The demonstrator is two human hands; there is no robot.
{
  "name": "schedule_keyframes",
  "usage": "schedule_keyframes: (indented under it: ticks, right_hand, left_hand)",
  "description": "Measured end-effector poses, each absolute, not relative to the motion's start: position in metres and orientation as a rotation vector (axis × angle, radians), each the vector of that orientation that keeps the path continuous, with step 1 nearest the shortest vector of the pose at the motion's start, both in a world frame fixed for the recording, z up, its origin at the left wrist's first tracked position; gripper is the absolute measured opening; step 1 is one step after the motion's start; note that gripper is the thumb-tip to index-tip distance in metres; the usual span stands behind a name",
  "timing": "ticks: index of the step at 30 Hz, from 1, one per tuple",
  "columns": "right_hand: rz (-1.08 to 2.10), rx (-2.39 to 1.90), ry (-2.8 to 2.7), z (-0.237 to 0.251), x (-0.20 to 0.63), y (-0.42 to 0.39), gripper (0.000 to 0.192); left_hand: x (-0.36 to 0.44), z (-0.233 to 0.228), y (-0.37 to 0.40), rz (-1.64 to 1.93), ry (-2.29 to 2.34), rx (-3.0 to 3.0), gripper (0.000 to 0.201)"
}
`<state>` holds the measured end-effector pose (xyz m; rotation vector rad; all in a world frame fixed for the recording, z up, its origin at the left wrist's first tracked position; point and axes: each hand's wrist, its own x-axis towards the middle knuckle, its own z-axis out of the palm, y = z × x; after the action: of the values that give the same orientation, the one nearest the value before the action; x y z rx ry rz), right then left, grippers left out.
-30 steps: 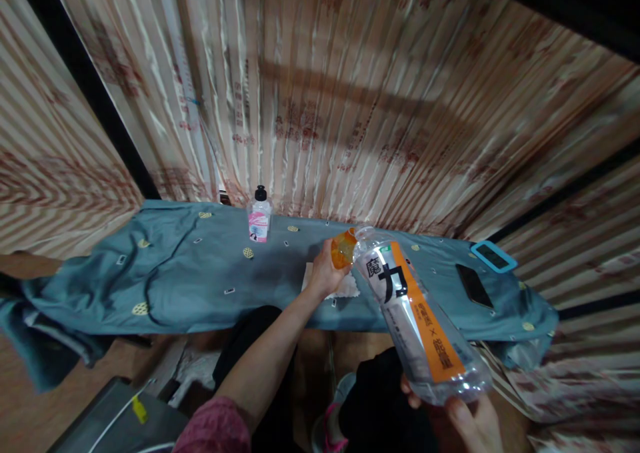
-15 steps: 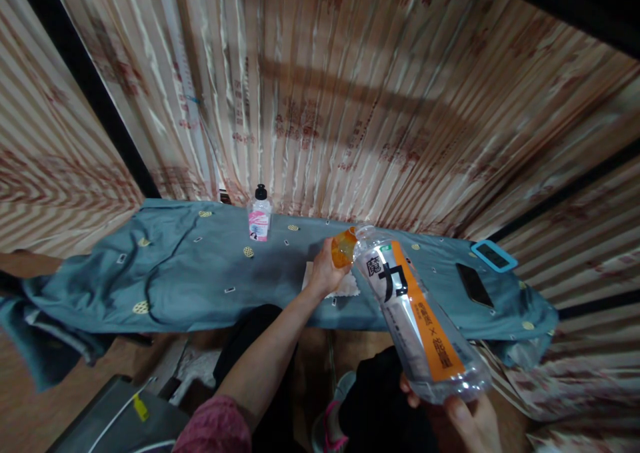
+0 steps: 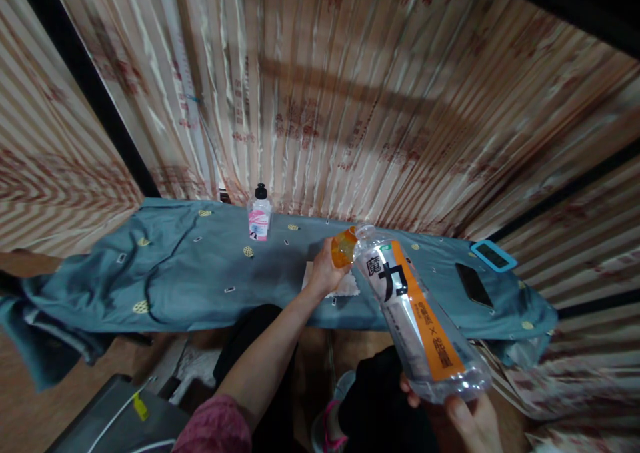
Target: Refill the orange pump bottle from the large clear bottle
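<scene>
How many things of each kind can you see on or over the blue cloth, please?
Bottles: 2, the large clear bottle in the right hand, and the small pink-labelled bottle.
Caps: 1, the orange cap in the left hand.
Phones: 2, a black phone and a teal-cased phone.
White cloths: 1, the white cloth.
Total: 6.

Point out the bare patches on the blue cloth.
Free: blue cloth left of the small bottle, and between the white tissue and black phone. Crowded: around the left hand at the orange cap.
</scene>
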<state>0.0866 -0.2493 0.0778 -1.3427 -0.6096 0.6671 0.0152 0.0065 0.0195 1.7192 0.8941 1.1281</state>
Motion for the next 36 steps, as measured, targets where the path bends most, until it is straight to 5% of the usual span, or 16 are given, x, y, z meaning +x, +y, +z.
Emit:
schedule_keyframes:
  ticks: [36]
  right_hand:
    - [0.613,-1.395,-0.654,0.0735,0.0928,-0.2502,0.035]
  left_hand:
    - [0.0141,0.0220,0.0049,1.111,0.916,1.716,0.059]
